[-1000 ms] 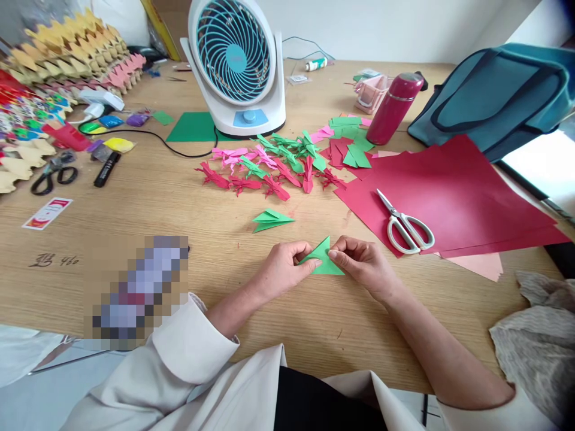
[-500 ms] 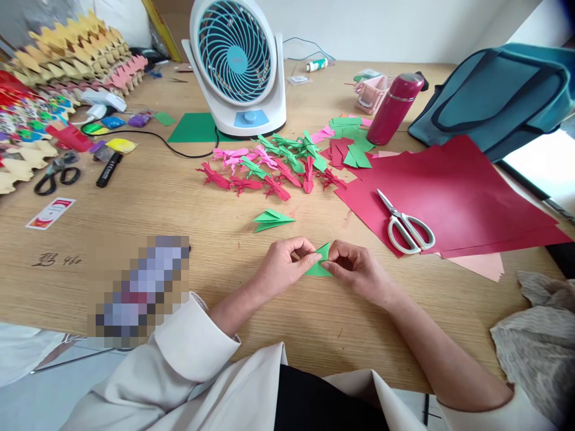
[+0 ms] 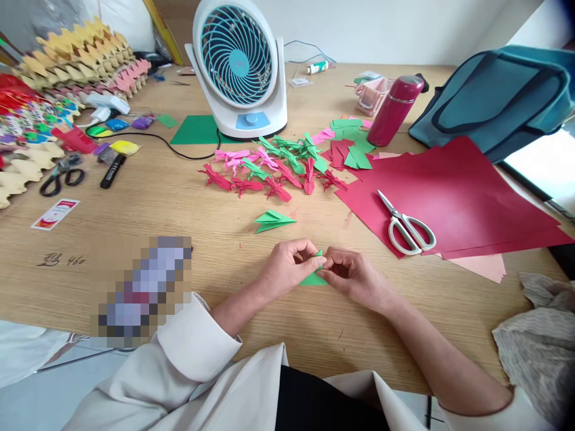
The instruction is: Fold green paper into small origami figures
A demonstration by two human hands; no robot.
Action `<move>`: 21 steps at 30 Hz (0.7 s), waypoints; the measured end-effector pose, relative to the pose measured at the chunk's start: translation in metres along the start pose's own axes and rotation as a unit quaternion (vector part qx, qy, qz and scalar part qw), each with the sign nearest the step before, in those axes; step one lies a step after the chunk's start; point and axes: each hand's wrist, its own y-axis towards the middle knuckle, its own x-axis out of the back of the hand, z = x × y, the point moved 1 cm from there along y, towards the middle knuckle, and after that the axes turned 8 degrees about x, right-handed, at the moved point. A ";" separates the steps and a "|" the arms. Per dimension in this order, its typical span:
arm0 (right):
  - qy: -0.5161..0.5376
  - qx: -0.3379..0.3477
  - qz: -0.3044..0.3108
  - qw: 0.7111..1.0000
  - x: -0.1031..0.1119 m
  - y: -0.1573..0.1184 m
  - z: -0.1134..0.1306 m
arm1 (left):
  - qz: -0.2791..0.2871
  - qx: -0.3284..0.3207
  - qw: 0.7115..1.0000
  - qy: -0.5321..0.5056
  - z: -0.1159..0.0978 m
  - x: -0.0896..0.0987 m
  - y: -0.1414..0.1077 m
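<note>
A small folded piece of green paper (image 3: pixel 314 279) is pinched between both hands near the middle of the table. My left hand (image 3: pixel 291 263) grips its upper part with thumb and index finger. My right hand (image 3: pixel 353 275) pinches the same paper from the right, its fingertips close to the left thumb. Just beyond them lies a pointed green folded paper (image 3: pixel 274 221). Farther back is a cluster of pink, green and red folded paper figures (image 3: pixel 278 164).
White-handled scissors (image 3: pixel 409 230) lie on red paper sheets (image 3: pixel 467 191) at the right. A fan (image 3: pixel 240 66), a red bottle (image 3: pixel 395 111) and a teal bag (image 3: pixel 489 102) stand behind. At the left are black scissors (image 3: pixel 63 176), a marker (image 3: pixel 112 171) and a blurred object (image 3: pixel 144 293).
My fingertips have drawn closer together on the green paper, and less of its upper corner shows. The paper's lower edge has shifted slightly left and toward me.
</note>
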 end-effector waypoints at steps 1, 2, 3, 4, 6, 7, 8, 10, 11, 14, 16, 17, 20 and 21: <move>0.002 0.001 0.006 1.000 0.000 0.000 0.000 | -0.001 -0.004 1.000 -0.006 -0.001 0.001 0.000; 0.003 0.004 0.011 1.000 0.000 0.000 0.000 | -0.003 -0.010 1.000 -0.014 -0.001 0.002 0.000; 0.002 0.008 0.017 1.000 0.000 0.000 0.001 | -0.007 -0.015 1.000 -0.026 -0.002 0.003 0.001; 0.002 0.013 0.022 1.000 0.000 0.000 0.001 | -0.013 -0.020 0.999 -0.043 -0.003 0.005 0.002; 0.010 0.019 0.029 0.999 0.000 0.000 0.000 | -0.037 -0.026 0.996 -0.083 -0.003 0.010 0.004; 0.023 0.016 0.025 0.999 0.000 0.000 0.000 | -0.055 -0.025 0.993 -0.103 -0.003 0.012 0.006; 0.043 0.007 0.015 0.999 0.000 0.000 -0.001 | -0.073 -0.022 0.990 -0.121 -0.003 0.014 0.007; 0.096 -0.021 -0.029 0.995 0.001 0.001 -0.004 | -0.097 -0.008 0.985 -0.142 -0.003 0.018 0.008; 0.119 -0.035 -0.058 0.991 0.002 0.002 -0.006 | -0.100 -0.002 0.984 -0.145 -0.003 0.019 0.008; 0.151 -0.064 -0.139 0.977 0.004 0.005 -0.008 | -0.082 0.010 0.988 -0.131 -0.004 0.020 0.007; 0.151 -0.075 -0.176 0.970 0.006 0.007 -0.008 | -0.068 0.002 0.992 -0.109 -0.004 0.020 0.006; 0.149 -0.079 -0.189 0.967 0.007 0.007 -0.007 | -0.064 -0.005 0.993 -0.096 -0.003 0.020 0.006; 0.150 -0.083 -0.201 0.964 0.007 0.008 -0.005 | -0.063 -0.026 0.996 -0.056 0.002 0.019 0.008; 0.154 -0.082 -0.200 0.964 0.007 0.008 -0.004 | -0.063 -0.026 0.997 -0.043 0.004 0.019 0.008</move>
